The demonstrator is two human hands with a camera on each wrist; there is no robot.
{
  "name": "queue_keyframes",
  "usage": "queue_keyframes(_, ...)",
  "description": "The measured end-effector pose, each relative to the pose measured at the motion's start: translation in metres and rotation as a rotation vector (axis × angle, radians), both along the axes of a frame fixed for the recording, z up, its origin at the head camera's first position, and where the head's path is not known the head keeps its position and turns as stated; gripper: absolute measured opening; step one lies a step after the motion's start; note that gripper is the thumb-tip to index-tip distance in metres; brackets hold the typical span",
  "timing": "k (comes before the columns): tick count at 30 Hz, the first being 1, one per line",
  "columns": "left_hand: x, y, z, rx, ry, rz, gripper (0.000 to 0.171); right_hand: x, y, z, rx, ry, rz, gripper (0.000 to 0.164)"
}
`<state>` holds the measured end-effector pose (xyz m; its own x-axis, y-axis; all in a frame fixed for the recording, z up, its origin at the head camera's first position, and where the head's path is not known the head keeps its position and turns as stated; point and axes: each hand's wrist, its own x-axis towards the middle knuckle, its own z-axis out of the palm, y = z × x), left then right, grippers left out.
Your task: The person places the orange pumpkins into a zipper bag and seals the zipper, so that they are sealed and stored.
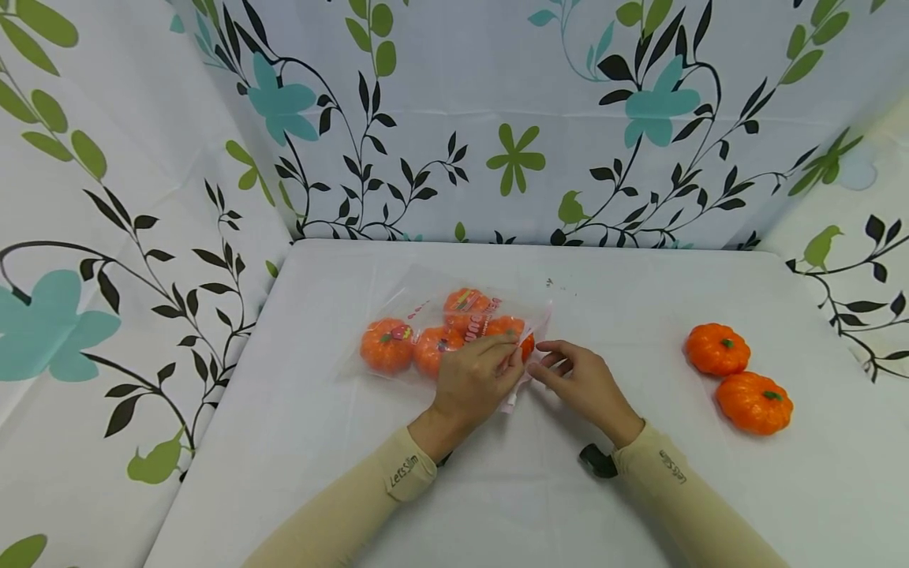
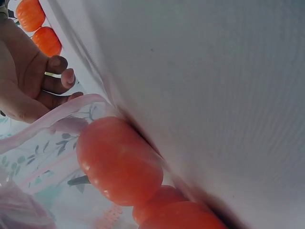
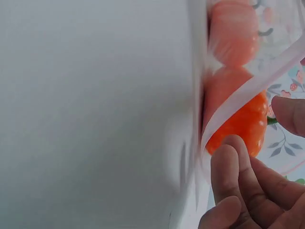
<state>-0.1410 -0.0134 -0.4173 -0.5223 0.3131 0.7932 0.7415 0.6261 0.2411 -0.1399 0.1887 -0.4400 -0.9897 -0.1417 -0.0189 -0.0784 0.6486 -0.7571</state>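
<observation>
A clear plastic bag (image 1: 394, 304) with pink edging and red print lies on the table, several small orange toy pumpkins (image 1: 387, 345) inside it. My left hand (image 1: 474, 383) reaches over its right end and pinches the plastic by the pink edge. Just right of that edge is my right hand (image 1: 585, 386), its fingers slightly bent and nothing between them. The right wrist view has the thumb (image 3: 290, 114) spread from the fingers, and a pumpkin (image 3: 238, 126) right inside the bag's mouth. In the left wrist view, a pumpkin (image 2: 119, 160) shows through the plastic.
Two more toy pumpkins, one (image 1: 717, 349) behind the other (image 1: 754, 403), sit on the right side of the white table (image 1: 639, 292). A patterned curtain (image 1: 454, 102) hangs behind the table and along its sides. A black piece (image 1: 598, 461) sticks out by the right wrist.
</observation>
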Motion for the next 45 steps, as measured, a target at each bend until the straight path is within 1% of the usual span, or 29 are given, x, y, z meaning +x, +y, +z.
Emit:
queue_keyframes(2,0.000,0.000,-0.001,-0.002,0.000,0.001,0.011,-0.003,-0.001,0.000,-0.025,-0.022,0.018,0.055)
queue_keyframes(6,0.001,0.001,-0.002,-0.003,-0.004,0.003,0.010,-0.009,-0.003,-0.001,-0.085,-0.023,0.047,0.052)
queue_keyframes(10,0.002,0.001,-0.002,0.001,-0.013,-0.006,0.009,-0.017,-0.008,0.000,-0.150,-0.033,0.057,0.040)
queue_keyframes(13,0.001,0.000,-0.002,-0.002,-0.019,-0.015,0.010,-0.022,-0.013,0.001,-0.266,-0.068,0.074,0.035)
queue_keyframes(16,0.001,0.000,-0.001,-0.005,-0.022,-0.022,0.011,-0.025,-0.019,0.004,-0.392,-0.131,0.083,0.038)
queue_keyframes(18,0.001,0.000,-0.002,-0.006,-0.021,-0.026,0.011,-0.027,-0.023,0.006,-0.444,-0.168,0.079,0.041)
queue_keyframes(20,0.000,0.000,-0.001,0.000,-0.025,-0.037,0.011,-0.029,-0.027,0.008,-0.463,-0.191,0.076,0.043)
queue_keyframes(26,-0.001,0.001,-0.001,0.012,-0.023,-0.071,0.009,-0.035,-0.037,0.009,-0.496,-0.215,0.091,0.047)
queue_keyframes(33,-0.002,0.002,0.000,0.013,0.001,-0.076,0.007,-0.044,-0.044,0.005,-0.561,-0.206,0.098,0.043)
queue_keyframes(38,-0.003,0.003,0.001,0.014,0.018,-0.082,0.007,-0.046,-0.046,0.002,-0.616,-0.219,0.096,0.043)
queue_keyframes(42,-0.002,0.003,0.001,0.011,0.005,-0.077,0.008,-0.046,-0.046,0.001,-0.602,-0.217,0.092,0.045)
queue_keyframes(45,-0.001,0.002,0.002,0.012,-0.013,-0.073,0.009,-0.044,-0.042,0.001,-0.546,-0.204,0.075,0.046)
